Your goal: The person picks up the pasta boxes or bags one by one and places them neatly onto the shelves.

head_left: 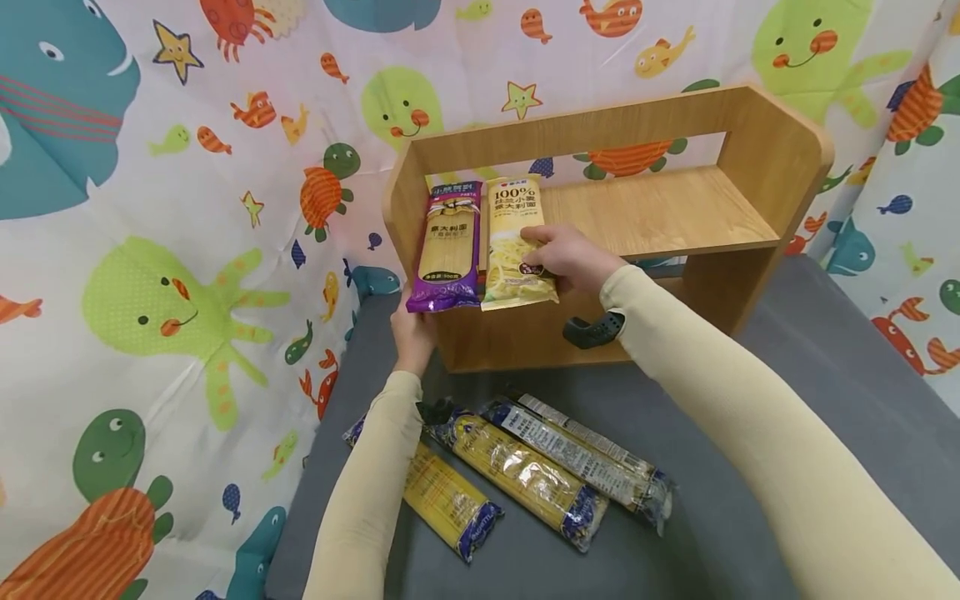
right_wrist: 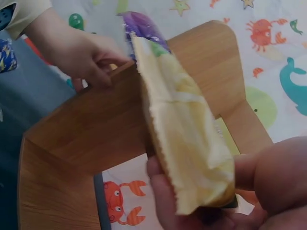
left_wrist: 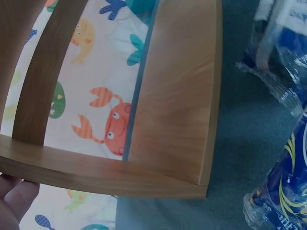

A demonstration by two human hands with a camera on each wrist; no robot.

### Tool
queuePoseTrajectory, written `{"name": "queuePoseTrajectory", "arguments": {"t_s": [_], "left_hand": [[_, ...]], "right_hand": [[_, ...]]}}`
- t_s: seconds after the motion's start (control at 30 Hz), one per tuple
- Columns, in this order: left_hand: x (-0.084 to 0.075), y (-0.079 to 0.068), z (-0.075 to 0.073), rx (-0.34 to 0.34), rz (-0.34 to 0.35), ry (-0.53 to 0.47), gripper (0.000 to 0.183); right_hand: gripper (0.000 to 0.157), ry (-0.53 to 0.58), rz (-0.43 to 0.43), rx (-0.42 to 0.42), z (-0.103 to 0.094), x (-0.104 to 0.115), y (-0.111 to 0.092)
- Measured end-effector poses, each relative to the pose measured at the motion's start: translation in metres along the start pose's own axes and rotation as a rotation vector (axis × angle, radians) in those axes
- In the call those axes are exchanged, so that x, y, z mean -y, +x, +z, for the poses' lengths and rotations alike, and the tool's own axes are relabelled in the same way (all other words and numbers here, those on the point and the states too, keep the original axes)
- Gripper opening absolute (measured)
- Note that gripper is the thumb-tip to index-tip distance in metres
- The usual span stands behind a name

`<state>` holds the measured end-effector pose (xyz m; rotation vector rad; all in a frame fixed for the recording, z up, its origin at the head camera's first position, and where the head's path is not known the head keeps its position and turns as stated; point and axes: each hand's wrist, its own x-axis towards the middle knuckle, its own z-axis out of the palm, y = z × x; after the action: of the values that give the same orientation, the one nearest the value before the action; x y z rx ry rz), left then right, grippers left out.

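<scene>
My right hand (head_left: 573, 254) pinches a pale yellow pasta packet (head_left: 513, 242) by its right edge, thumb on the front. The packet leans at the left end of the upper board of a small wooden shelf (head_left: 652, 212). In the right wrist view the yellow packet (right_wrist: 184, 124) stands edge-on between thumb and fingers. Right beside it, a purple pasta packet (head_left: 450, 250) lies on the same board, its lower end jutting past the front edge. My left hand (head_left: 414, 333) grips the shelf's left side panel (left_wrist: 96, 175) near its front edge.
Several yellow-and-blue spaghetti packets (head_left: 517, 467) lie on the dark grey tabletop (head_left: 615, 558) in front of the shelf, one partly behind my left forearm. A sheet with sea animals (head_left: 225, 208) hangs behind and to the left. A black wristband (head_left: 594, 331) is at my right wrist.
</scene>
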<state>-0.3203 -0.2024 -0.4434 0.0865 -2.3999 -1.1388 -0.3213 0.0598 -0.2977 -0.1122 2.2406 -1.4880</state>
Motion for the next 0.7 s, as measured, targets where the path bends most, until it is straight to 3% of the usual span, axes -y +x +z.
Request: {"name": "queuePoseTrajectory", "arguments": {"t_s": [0.17, 0.3, 0.5, 0.7], "left_hand": [[0.0, 0.0, 0.002, -0.013, -0.002, 0.008, 0.045], [0.002, -0.004, 0.006, 0.001, -0.004, -0.005, 0.046], [0.002, -0.002, 0.007, -0.007, 0.027, -0.012, 0.049], [0.001, 0.001, 0.004, -0.013, 0.027, 0.0, 0.048]], "right_hand": [[0.059, -0.028, -0.03, -0.016, -0.001, -0.006, 0.001], [0.064, -0.078, -0.12, -0.059, -0.004, -0.022, -0.01], [0.068, -0.146, -0.209, -0.17, -0.033, -0.059, -0.059], [0.065, -0.223, -0.123, -0.14, -0.072, -0.114, -0.102]]}}
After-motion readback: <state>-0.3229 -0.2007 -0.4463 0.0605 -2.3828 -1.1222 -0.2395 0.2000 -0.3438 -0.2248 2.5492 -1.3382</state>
